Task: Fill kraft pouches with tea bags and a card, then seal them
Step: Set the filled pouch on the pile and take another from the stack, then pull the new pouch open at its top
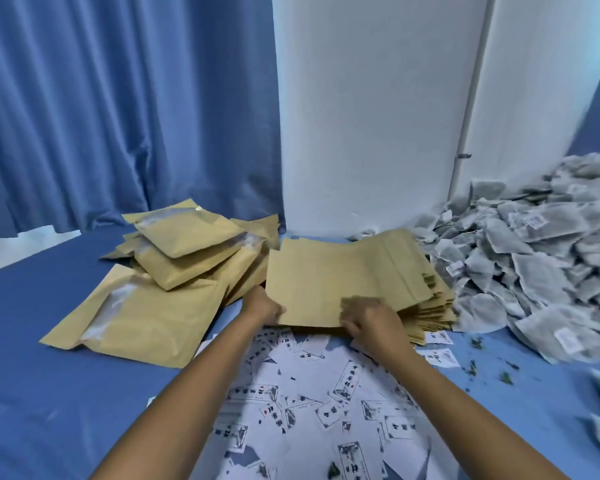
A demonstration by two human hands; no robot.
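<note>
I've got both my left hand and right hand pinching a fresh kraft pouch off the empty stack, filled pouches piled beyond my left, tea bags plentiful right.

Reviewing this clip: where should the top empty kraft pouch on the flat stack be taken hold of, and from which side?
By its near edge, approached from the person's side. The top pouch lies flat on the stack of empty pouches, and that edge overhangs toward the cards, so fingers can slip beneath it. Both the left hand and right hand already pinch there.
</note>
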